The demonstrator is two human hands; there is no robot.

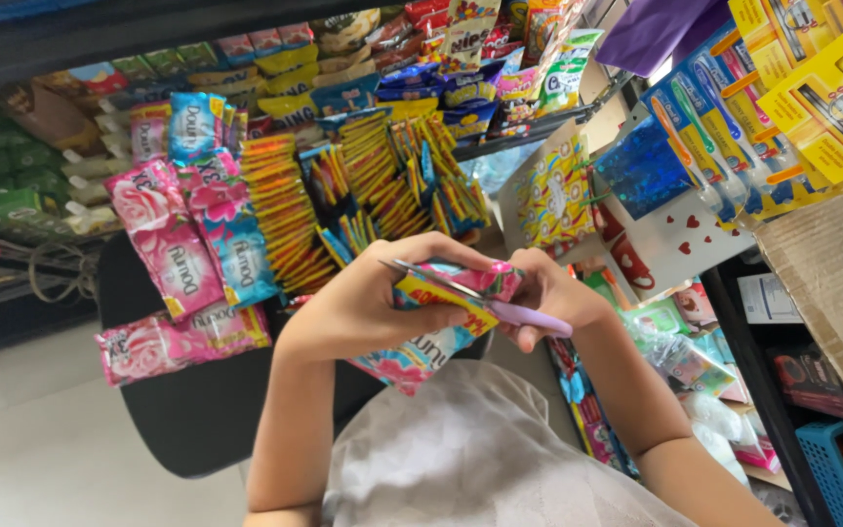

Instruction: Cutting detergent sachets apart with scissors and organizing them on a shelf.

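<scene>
**Scissor blades close to the holding fingers**

The left hand (pixel 363 303) is closed around a strip of sachets (pixel 431 322), pink, blue and yellow, held up in front of the chest; the strip's lower end hangs below the hand towards the grey shirt (pixel 470 459). The right hand (pixel 553 293) grips a pair of scissors (pixel 470 293) by their lilac handle, fingers curled tight. The blades lie across the top of the strip, points aimed at the left thumb and forefinger. Whether the blades stand open or closed on the strip cannot be told from this view.

Risks, as judged:

- The left fingertips sit just beside the blade line. A cut taken there could nick a finger, because the thumb partly covers the strip's upper edge.
- A cut off the seam between sachets would probably open one and spill its contents onto the shirt.
- The strip is held in the air with no support. It may twist under the blades and send the cut askew.
- The freed piece could drop to the pale floor (pixel 41 429) or against the black chair (pixel 197 410), where more pink sachet strips (pixel 168 244) lie draped.

The shelves (pixel 529 137) of snack packets behind are well apart from the hands.
</scene>
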